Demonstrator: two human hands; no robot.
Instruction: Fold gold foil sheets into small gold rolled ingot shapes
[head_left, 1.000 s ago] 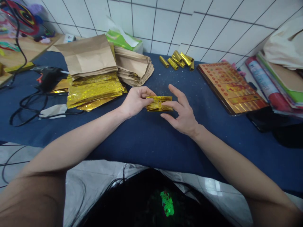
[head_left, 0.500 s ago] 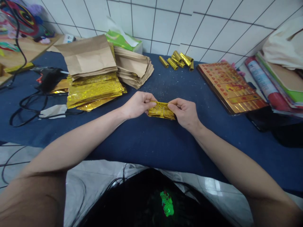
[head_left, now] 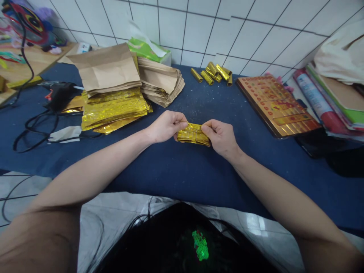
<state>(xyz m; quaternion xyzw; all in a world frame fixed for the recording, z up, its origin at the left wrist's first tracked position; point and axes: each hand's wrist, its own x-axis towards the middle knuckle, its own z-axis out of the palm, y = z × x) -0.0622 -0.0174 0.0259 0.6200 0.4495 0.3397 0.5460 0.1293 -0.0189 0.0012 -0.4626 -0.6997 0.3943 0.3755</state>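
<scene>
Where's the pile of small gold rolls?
Gold rolls: head view, far edge of the blue table, right of centre, between the brown paper stack and the red-gold sheets.

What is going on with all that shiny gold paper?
A person is holding a folded gold foil piece with both hands over the blue table. The left hand pinches one end and the right hand pinches the other. To the left lies a stack of gold sheets with brown paper on top. A little heap of small gold rolls sits by the tiled wall.
</scene>
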